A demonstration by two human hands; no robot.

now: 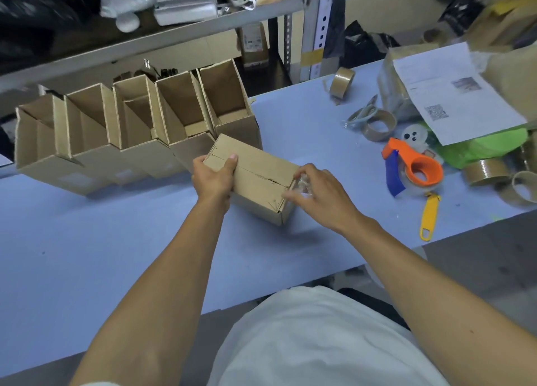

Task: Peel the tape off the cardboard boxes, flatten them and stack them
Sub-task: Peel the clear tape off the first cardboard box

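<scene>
A small closed cardboard box (255, 176) lies on the blue table (116, 240), its top seam running lengthwise. My left hand (213, 179) grips its left end, thumb on top. At the right end my right hand (315, 195) pinches a crumpled strip of clear tape (302, 186) at the box's corner. Behind, several open cardboard boxes (130, 130) stand in a row, leaning against each other.
An orange and blue tape dispenser (412, 167) and a yellow-handled cutter (429, 215) lie to the right. Brown tape rolls (343, 80) sit near them, with printed paper (453, 95) and a green bag (482, 147). A metal shelf (174, 34) runs behind the table.
</scene>
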